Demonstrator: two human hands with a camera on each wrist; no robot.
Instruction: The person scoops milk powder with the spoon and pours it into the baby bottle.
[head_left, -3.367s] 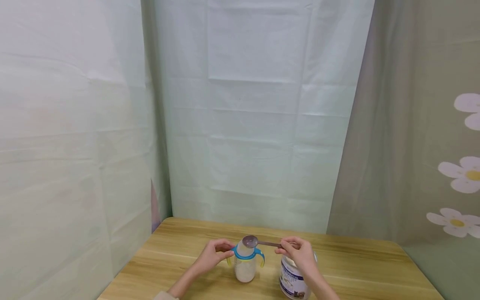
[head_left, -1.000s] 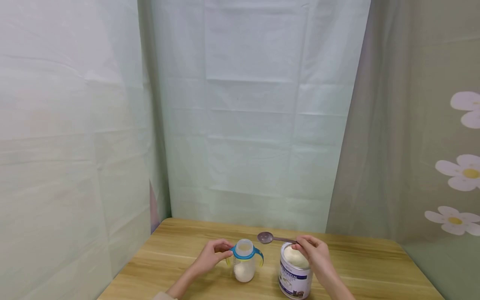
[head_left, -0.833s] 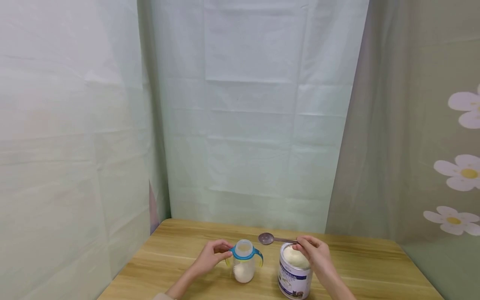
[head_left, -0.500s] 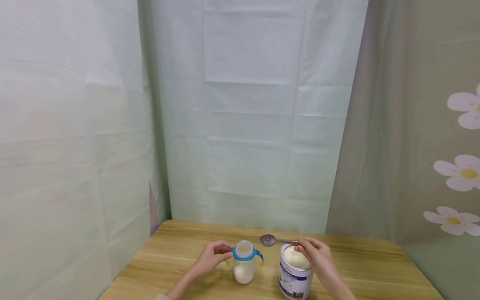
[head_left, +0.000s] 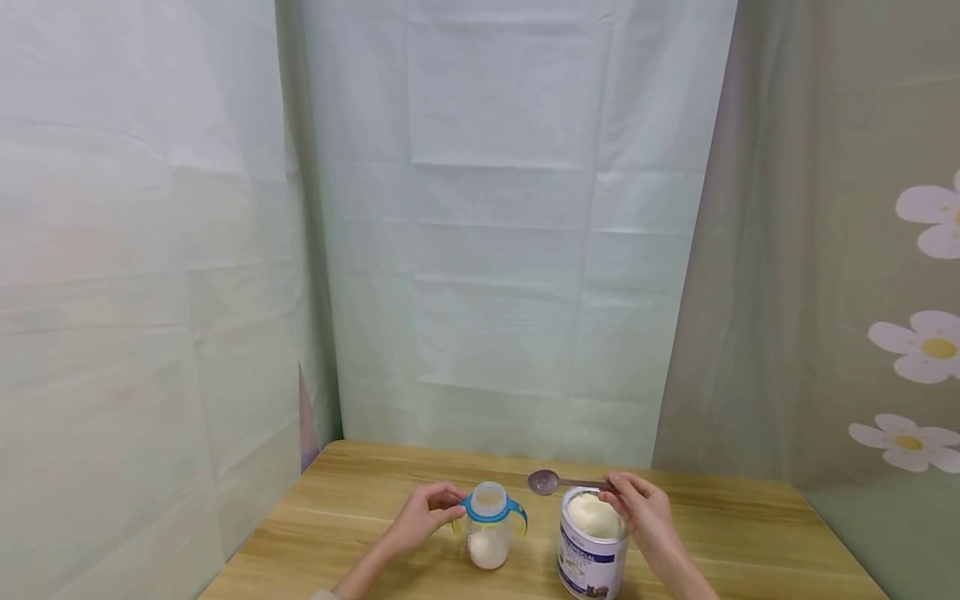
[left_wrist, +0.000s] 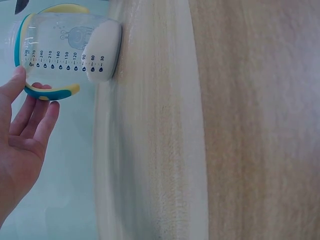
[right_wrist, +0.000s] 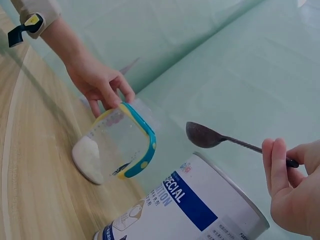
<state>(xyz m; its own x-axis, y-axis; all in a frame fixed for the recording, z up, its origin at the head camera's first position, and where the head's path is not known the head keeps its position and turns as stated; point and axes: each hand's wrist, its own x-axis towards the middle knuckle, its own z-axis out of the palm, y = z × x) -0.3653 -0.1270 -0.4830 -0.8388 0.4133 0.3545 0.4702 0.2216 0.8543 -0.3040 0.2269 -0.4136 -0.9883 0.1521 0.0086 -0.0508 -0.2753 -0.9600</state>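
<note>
Curtained-off spot, rm type unclear: cloth drapes (head_left: 502, 317), wood-grain tbl (head_left: 367, 479)

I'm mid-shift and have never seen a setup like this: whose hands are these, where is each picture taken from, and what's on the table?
There is no robot here: these are a person's bare hands. The wide picture comes from a camera on the head, looking forward and down. The other two come from cameras on the left and right wrists; they are tilted, so the bottle looks tipped there, though it stands upright.

On the wooden table are a clear bottle with white powder at the bottom and an open can of pale powder. The left hand grips one of the bottle's handles. The right hand holds a dark spoon by its end, with its bowl raised between bottle and can.
</note>
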